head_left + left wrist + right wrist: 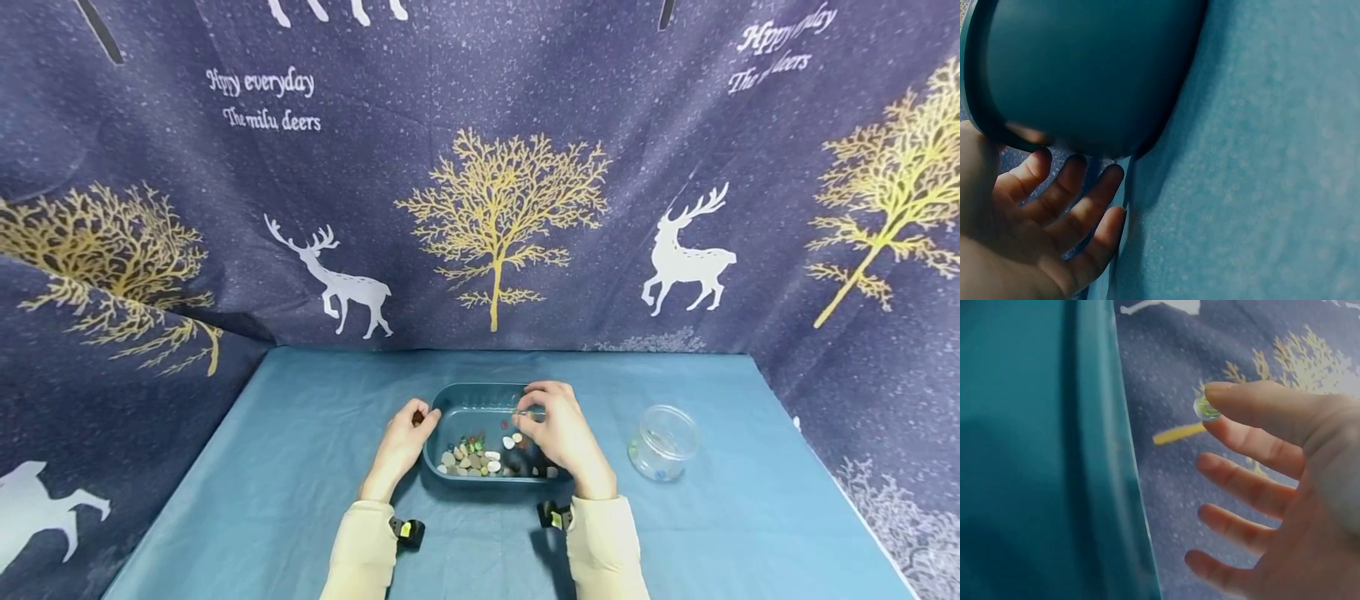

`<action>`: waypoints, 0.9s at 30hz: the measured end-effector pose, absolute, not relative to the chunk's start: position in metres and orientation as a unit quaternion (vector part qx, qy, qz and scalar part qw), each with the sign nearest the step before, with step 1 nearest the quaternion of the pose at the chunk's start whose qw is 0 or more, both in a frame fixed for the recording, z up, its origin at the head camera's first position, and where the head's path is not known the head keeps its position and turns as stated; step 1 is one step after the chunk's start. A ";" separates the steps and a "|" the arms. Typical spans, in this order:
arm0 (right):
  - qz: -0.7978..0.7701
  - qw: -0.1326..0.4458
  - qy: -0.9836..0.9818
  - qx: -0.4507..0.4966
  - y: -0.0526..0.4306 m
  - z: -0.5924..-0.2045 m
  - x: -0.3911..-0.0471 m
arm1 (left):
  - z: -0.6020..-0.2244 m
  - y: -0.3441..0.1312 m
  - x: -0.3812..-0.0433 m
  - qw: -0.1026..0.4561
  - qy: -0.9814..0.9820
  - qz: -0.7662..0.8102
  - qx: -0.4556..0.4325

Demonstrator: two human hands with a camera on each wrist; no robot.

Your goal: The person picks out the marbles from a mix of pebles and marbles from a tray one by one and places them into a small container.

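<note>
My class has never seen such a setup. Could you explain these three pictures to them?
There is no machine here: a person works barehanded. The widest picture comes from a camera on the head, looking forward and down; the other two come from small cameras on the left and right wrists. On a blue cloth stand a teal tray, with pebbles and small coloured pieces in it, and, to its right, a clear round jar. The left hand holds the tray's left end; the right hand, over the tray, pinches a clear marble with green inside.
</note>
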State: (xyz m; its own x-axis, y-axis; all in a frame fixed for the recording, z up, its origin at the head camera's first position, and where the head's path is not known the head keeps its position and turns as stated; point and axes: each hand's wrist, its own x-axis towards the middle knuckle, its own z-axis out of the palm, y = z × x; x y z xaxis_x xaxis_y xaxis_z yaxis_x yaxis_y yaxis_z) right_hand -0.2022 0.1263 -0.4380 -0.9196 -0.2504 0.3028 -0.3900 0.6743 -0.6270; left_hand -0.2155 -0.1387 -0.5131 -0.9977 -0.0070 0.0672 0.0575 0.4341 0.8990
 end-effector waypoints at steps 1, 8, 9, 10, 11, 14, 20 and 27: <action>0.366 0.102 -0.908 0.175 0.129 -0.437 -0.202 | -0.513 -0.139 -0.216 0.030 -0.846 -0.533 -0.015; 0.362 0.127 -0.910 0.158 0.141 -0.434 -0.203 | -0.514 -0.139 -0.216 0.031 -0.846 -0.532 -0.013; 0.360 0.132 -0.910 0.157 0.143 -0.434 -0.203 | -0.514 -0.138 -0.216 0.031 -0.846 -0.533 -0.014; 0.358 0.136 -0.911 0.155 0.145 -0.434 -0.203 | -0.513 -0.138 -0.215 0.031 -0.846 -0.533 -0.014; 0.359 0.139 -0.910 0.153 0.147 -0.434 -0.202 | -0.513 -0.138 -0.215 0.031 -0.845 -0.534 -0.014; 0.360 0.145 -0.910 0.147 0.154 -0.433 -0.201 | -0.513 -0.138 -0.215 0.033 -0.845 -0.533 -0.017; 0.375 0.143 -0.907 0.127 0.170 -0.435 -0.202 | -0.512 -0.138 -0.214 0.034 -0.847 -0.531 -0.016; 0.380 0.174 -0.903 0.102 0.189 -0.441 -0.204 | -0.512 -0.138 -0.216 0.037 -0.848 -0.528 -0.014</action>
State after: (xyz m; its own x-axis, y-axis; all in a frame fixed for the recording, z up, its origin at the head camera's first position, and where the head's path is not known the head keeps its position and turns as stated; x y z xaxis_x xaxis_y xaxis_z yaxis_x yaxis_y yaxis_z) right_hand -0.2038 0.1888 -0.4406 -0.9189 -0.0516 0.3911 -0.3160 0.6899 -0.6513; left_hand -0.2156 -0.1377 -0.5122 -0.9969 -0.0163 0.0774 0.0623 0.4413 0.8952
